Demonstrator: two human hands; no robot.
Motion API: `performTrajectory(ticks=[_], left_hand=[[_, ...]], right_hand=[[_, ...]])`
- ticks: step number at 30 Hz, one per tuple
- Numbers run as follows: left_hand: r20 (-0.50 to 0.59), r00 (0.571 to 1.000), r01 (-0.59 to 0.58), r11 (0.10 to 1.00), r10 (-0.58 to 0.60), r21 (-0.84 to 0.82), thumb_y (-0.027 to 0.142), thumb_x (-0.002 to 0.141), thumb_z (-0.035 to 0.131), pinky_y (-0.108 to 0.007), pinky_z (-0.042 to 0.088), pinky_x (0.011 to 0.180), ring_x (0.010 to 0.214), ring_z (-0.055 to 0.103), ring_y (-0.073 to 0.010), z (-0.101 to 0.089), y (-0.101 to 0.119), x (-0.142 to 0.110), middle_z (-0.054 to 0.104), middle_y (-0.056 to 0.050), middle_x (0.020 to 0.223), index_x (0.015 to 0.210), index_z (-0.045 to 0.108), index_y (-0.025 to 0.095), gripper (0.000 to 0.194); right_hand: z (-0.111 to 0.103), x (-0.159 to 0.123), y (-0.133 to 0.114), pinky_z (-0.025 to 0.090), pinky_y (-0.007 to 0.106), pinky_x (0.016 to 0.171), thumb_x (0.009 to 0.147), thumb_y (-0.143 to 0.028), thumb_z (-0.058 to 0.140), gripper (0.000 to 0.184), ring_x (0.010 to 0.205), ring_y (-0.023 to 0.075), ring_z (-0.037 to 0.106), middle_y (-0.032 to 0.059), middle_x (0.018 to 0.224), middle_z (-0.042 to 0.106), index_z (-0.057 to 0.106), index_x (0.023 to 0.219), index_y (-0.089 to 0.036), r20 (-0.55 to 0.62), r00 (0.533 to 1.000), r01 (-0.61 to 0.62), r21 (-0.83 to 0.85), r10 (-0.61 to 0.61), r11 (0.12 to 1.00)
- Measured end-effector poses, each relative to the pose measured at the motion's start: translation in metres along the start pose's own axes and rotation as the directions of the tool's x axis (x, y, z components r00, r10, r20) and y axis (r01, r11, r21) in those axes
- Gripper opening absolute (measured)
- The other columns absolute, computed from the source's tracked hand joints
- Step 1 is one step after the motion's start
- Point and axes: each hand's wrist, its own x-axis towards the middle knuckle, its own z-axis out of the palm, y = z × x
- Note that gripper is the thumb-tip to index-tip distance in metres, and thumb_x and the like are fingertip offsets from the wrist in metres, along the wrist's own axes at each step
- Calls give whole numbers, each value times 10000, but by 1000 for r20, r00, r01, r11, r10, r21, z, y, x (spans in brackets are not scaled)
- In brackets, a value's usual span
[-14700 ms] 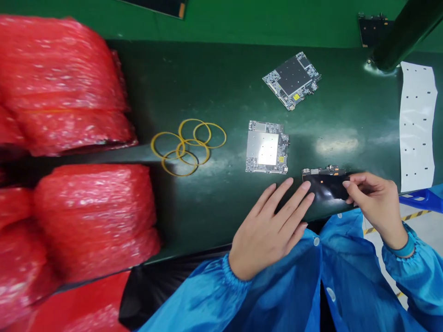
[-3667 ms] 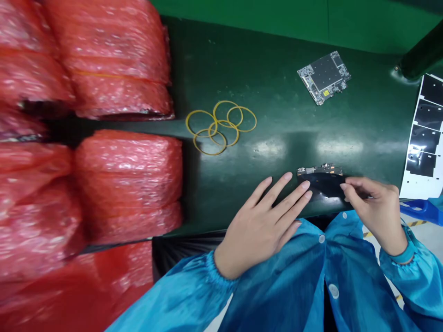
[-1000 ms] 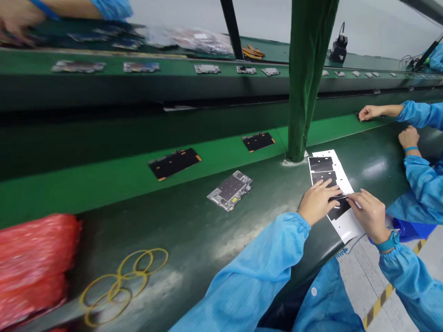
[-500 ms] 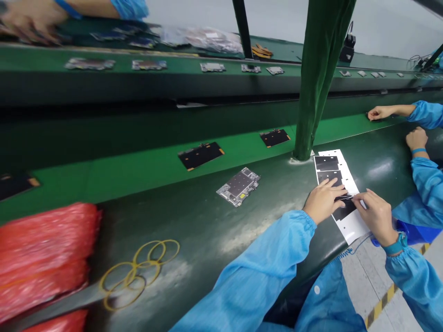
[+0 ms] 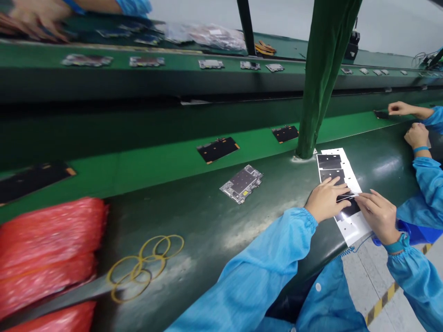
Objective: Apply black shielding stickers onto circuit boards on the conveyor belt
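Thin, limp black film (image 5: 347, 208): light, easily creased, best taken by its edge. Left hand (image 5: 325, 200) open, flat on white backing sheet (image 5: 353, 229); right hand (image 5: 380, 217) on film, grip unclear.

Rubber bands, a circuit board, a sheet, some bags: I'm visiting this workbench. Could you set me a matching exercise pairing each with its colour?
Things:
1. rubber bands
2. circuit board
3. sheet
4. bags

Colours:
A. white with black patches
B. red
C. yellow
D. silver-grey

Pairs: 1-C, 2-D, 3-A, 4-B
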Motion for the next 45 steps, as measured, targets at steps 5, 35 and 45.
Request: performTrajectory(ticks=[5, 35, 45], left_hand=[[72, 997, 10, 1000, -8, -23, 314, 1130, 276, -494, 248, 1349, 1610, 338, -227, -8, 2, -1, 524, 14, 1622, 1465, 643, 249, 501], [-477, 802, 544, 767, -359, 339, 223, 913, 717, -519, 497, 1183, 1399, 602, -361, -103, -44, -143, 619, -184, 1524, 1383, 660, 167, 477], [-458, 805, 516, 826, -377, 228, 236, 1066, 494, -325, 590, 965, 1070, 786, -217, -120, -24, -191, 819, -22, 1182, 1206, 769, 264, 310]], right_hand=[[-24, -12, -9, 583, 585, 1113, 943, -144, 719, 166, 1092, 253, 794, 32, 1165, 826, 787, 973, -293, 1, 991, 137, 51, -137, 989], [-1, 13, -104, 646, 308, 629, 875, -537, 764, 326, 626, 222, 755, 41, 725, 789, 792, 781, -226, 2, 886, -388, 549, 463, 740], [13, 3, -121, 494, 270, 533, 673, -551, 868, 394, 538, 164, 598, 14, 576, 658, 729, 707, -184, 510, 649, -730, 627, 564, 272]])
